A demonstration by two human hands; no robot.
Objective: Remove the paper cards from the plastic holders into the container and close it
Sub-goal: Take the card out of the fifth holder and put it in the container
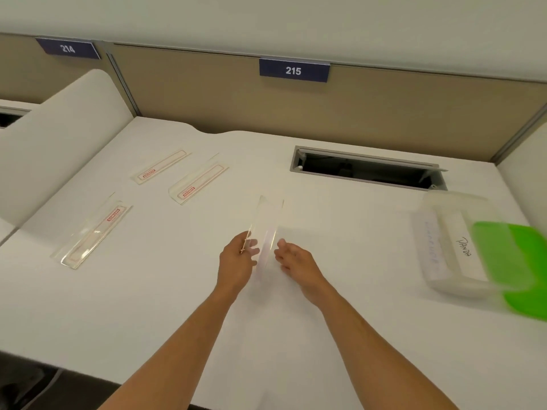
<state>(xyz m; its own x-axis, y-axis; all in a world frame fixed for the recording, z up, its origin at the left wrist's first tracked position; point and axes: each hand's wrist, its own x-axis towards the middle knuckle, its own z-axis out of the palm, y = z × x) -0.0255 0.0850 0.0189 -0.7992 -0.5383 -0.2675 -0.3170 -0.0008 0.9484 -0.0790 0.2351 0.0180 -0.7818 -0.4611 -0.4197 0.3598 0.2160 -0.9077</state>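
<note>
A clear plastic holder [268, 229] stands on edge at the middle of the white desk. My left hand [236, 261] grips its near left side, thumb and fingers pinching it. My right hand [296, 260] sits just right of the holder with fingers spread, touching or nearly touching it. Whether a card is inside this holder is unclear. Three more holders with red-printed paper cards lie flat to the left: one near [93, 232], one far left [161, 167], one middle [199, 180]. A translucent container [450, 241] with written cards inside stands at the right.
A green lid [515, 267] leans over the container's right side. An open cable slot [367, 168] cuts into the desk at the back. A white divider panel [59, 137] rises at the left. Beige partitions with labels 214 and 215 close the back.
</note>
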